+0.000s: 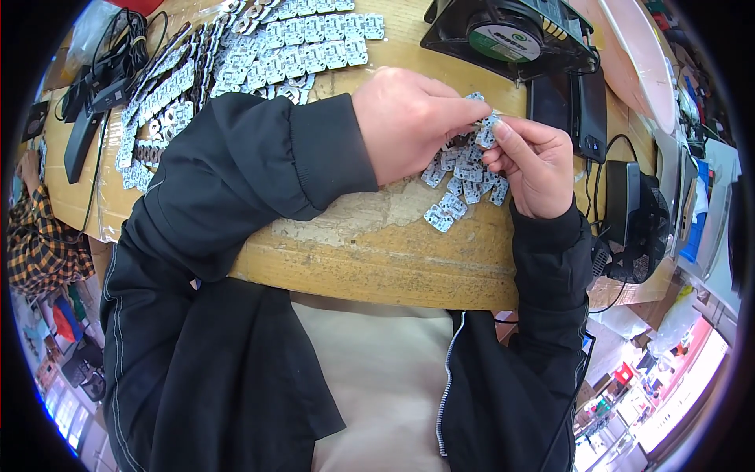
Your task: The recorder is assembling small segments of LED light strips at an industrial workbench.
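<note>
Between the fingertips of both my hands is a small white circuit board point(487, 132) with dark markings. My right hand point(543, 161) pinches it between thumb and forefinger. From the left, my left hand point(409, 122) reaches in with its fingers closed at the board's upper edge; its fingertips are partly hidden, so what else they grip is unclear. Just below the hands lies a loose pile of similar small boards point(469, 169), with a few lying nearer to me point(445, 213). The wooden table point(370, 267) is worn under them.
Rows of joined circuit boards point(314, 59) cover the far left. A black fan point(507, 39) stands at the back, beside a dark flat device point(578, 110). Black cables and adapters point(118, 71) lie far left. Another person's checked sleeve point(47, 244) shows at the left edge.
</note>
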A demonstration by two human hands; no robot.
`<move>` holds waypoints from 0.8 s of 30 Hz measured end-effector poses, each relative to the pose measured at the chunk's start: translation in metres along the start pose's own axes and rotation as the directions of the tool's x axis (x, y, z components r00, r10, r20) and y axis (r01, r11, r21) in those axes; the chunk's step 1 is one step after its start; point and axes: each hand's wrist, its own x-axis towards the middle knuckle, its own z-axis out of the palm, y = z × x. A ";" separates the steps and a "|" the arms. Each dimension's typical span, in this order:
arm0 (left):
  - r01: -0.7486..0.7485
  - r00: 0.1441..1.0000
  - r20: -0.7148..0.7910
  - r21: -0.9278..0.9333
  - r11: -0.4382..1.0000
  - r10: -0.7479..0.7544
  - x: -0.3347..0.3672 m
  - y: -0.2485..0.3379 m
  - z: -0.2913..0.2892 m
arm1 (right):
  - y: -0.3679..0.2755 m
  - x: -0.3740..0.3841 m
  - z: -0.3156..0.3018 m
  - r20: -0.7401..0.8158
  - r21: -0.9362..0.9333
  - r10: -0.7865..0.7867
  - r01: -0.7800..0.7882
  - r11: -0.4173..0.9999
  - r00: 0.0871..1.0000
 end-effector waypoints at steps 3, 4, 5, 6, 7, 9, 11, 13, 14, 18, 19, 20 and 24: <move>-0.018 1.000 0.005 -0.014 1.000 0.018 0.000 -0.001 0.000 | 0.001 0.000 0.000 0.004 -0.010 0.003 -0.003 1.000 1.000; -0.018 1.000 0.005 -0.014 1.000 0.018 0.001 -0.001 0.000 | 0.000 0.000 0.000 0.006 -0.004 -0.001 0.001 1.000 1.000; -0.023 1.000 0.009 -0.012 1.000 0.023 0.001 -0.001 -0.001 | 0.000 0.000 0.000 0.008 0.001 -0.006 0.006 1.000 1.000; -0.028 1.000 0.013 -0.011 1.000 0.028 0.001 -0.001 -0.001 | 0.000 0.000 0.000 0.008 0.001 -0.006 0.006 1.000 1.000; -0.028 1.000 0.013 -0.010 1.000 0.028 0.001 -0.001 -0.001 | 0.000 0.000 0.000 0.010 0.008 -0.004 0.004 1.000 1.000; -0.023 0.999 0.022 -0.005 1.000 0.024 0.002 -0.001 -0.002 | 0.000 0.000 0.000 0.012 0.014 -0.003 0.002 1.000 1.000; -0.022 0.999 0.025 -0.001 1.000 0.022 0.002 -0.001 -0.002 | 0.000 0.000 0.001 -0.001 0.017 0.001 -0.001 1.000 1.000; -0.022 0.999 0.028 0.003 1.000 0.021 0.002 0.000 -0.002 | 0.001 0.000 0.002 -0.007 0.016 -0.001 0.001 1.000 1.000; -0.022 1.000 0.022 0.003 1.000 0.022 0.001 0.000 -0.002 | 0.001 0.000 0.002 -0.012 0.017 -0.003 0.003 1.000 1.000; -0.028 1.000 0.007 0.006 1.000 0.028 0.002 -0.001 -0.002 | 0.001 0.000 0.002 -0.015 0.013 -0.001 0.001 1.000 1.000; -0.029 1.000 0.007 0.006 1.000 0.029 0.002 -0.001 -0.001 | 0.001 0.000 0.002 -0.016 0.015 0.000 0.000 1.000 1.000; -0.023 1.000 -0.002 -0.002 1.000 0.023 0.002 -0.001 -0.001 | 0.001 0.000 0.002 -0.016 0.018 0.000 0.000 1.000 1.000; -0.005 0.999 -0.039 -0.017 1.000 0.005 0.003 -0.002 0.001 | 0.001 0.001 0.004 -0.054 0.049 -0.003 0.006 0.999 0.999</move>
